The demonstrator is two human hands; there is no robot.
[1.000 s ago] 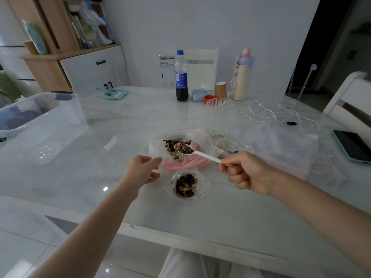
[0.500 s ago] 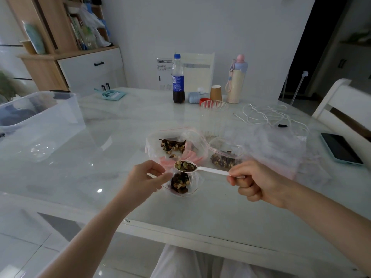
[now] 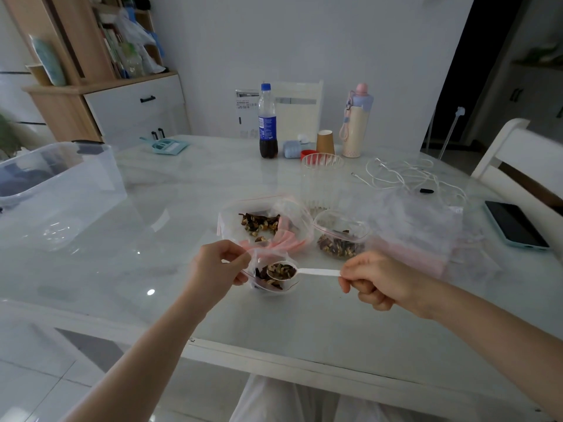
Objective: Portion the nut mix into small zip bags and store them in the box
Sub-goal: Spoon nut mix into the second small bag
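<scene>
Her left hand [image 3: 217,266] pinches the small zip bag [image 3: 274,283] open; her right hand [image 3: 376,278] grips a loaded spoon [image 3: 300,271] over its mouth.

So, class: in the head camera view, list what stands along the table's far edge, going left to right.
Light-blue plastic scoop → dark cola bottle with blue cap → brown paper cup → cream flask with pink lid.
</scene>
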